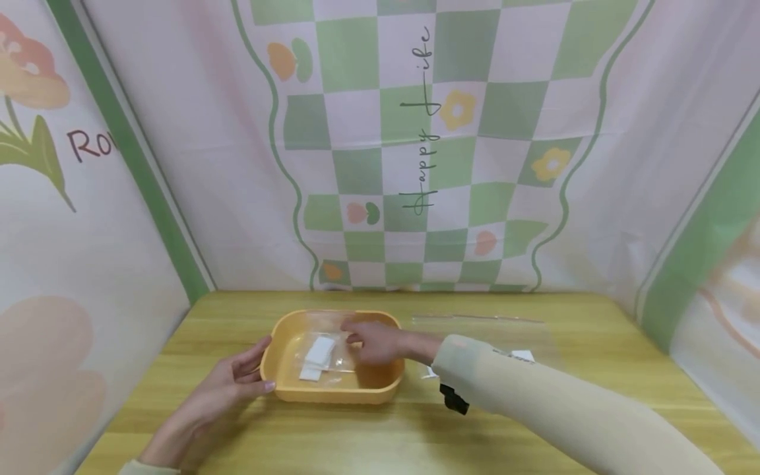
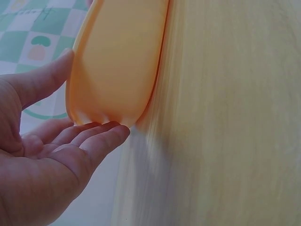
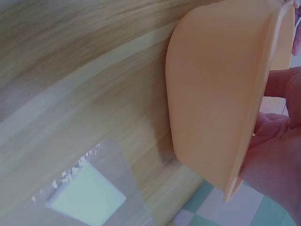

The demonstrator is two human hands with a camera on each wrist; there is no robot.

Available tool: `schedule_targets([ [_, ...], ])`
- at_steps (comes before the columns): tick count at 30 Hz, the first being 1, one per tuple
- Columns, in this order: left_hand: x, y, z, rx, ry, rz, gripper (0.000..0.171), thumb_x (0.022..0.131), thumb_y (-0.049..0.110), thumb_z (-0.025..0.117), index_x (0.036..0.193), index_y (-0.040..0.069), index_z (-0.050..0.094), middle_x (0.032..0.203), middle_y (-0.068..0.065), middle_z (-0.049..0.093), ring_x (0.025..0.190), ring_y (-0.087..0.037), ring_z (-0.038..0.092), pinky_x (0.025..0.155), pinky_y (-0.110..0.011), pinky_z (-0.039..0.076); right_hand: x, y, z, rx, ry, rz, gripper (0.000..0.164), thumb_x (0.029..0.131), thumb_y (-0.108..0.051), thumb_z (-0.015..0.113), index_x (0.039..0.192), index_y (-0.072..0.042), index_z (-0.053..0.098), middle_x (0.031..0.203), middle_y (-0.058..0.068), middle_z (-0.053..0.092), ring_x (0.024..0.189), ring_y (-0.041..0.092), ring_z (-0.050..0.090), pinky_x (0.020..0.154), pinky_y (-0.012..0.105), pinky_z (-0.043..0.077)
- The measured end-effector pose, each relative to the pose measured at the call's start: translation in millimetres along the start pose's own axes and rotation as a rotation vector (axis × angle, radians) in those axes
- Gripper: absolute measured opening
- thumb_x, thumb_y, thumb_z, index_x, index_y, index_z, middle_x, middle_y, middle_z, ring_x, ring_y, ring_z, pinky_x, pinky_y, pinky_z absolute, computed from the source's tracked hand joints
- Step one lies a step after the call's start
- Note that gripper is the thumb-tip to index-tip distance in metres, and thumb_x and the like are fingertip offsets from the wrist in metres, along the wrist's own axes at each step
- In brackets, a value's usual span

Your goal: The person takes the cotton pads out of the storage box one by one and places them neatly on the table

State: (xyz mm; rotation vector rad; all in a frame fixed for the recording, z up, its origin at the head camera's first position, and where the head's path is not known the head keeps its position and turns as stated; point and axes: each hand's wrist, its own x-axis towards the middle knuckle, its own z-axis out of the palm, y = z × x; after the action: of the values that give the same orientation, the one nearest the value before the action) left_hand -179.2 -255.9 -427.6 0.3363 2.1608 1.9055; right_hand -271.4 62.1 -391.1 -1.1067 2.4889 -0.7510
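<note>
A yellow plastic basin [image 1: 332,395] stands on the table. My left hand [image 1: 228,382] holds its left end, thumb at the rim and fingers along the outer wall. Inside the basin lies a clear plastic bag [image 1: 341,363] with a white label [image 1: 318,356]. My right hand [image 1: 380,342] reaches over the basin's right rim, its fingers low inside beside the bag. In the right wrist view the basin wall [image 3: 211,94] hides most of those fingertips; I cannot tell whether they pinch the bag.
Another clear plastic bag [image 1: 481,321] with a white label [image 1: 522,355] lies right of the basin, partly behind my right sleeve [image 1: 534,389]. Under everything is a wood-grain table [image 1: 237,316]. A checkered green and white cloth [image 1: 404,165] hangs behind it.
</note>
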Motion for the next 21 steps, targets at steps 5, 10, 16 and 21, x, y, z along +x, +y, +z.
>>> schedule_targets([
  [5, 0.1, 0.4, 0.2, 0.003, -0.005, -0.004, 0.091, 0.094, 0.001, 0.076, 0.164, -0.006, 0.017, 0.165, -0.032, 0.018, 0.144, -0.054, 0.036, 0.107, -0.033, 0.051, 4, -1, 3, 0.155, 0.018, -0.005, 0.063, 0.096, 0.001, 0.064, 0.155, 0.01, 0.041, 0.143, 0.027, 0.061, 0.131, 0.04, 0.06, 0.112, 0.041, 0.051],
  [10, -0.2, 0.8, -0.3, 0.001, -0.007, -0.01, 0.091, 0.095, 0.002, 0.076, 0.164, -0.007, 0.017, 0.166, -0.031, 0.018, 0.146, -0.053, 0.033, 0.108, -0.032, 0.05, 12, -7, 5, 0.317, 0.076, -0.017, 0.063, 0.101, -0.009, 0.069, 0.156, 0.006, 0.042, 0.144, 0.026, 0.061, 0.125, 0.039, 0.065, 0.103, 0.037, 0.057],
  [16, -0.4, 0.7, -0.5, -0.004, -0.013, -0.012, 0.092, 0.095, 0.003, 0.077, 0.164, -0.007, 0.017, 0.166, -0.031, 0.018, 0.146, -0.052, 0.032, 0.108, -0.032, 0.05, 24, -21, 12, 0.309, 0.194, 0.01, 0.061, 0.098, -0.018, 0.078, 0.15, 0.004, 0.054, 0.144, 0.019, 0.063, 0.122, 0.034, 0.068, 0.098, 0.034, 0.06],
  [21, 0.3, 0.3, -1.3, -0.004, -0.009, -0.009, 0.092, 0.094, 0.003, 0.077, 0.164, -0.007, 0.017, 0.166, -0.032, 0.02, 0.146, -0.053, 0.033, 0.109, -0.032, 0.05, 32, -30, 16, 0.347, 0.239, 0.105, 0.062, 0.09, -0.01, 0.085, 0.144, 0.005, 0.059, 0.135, 0.024, 0.067, 0.106, 0.031, 0.075, 0.087, 0.034, 0.065],
])
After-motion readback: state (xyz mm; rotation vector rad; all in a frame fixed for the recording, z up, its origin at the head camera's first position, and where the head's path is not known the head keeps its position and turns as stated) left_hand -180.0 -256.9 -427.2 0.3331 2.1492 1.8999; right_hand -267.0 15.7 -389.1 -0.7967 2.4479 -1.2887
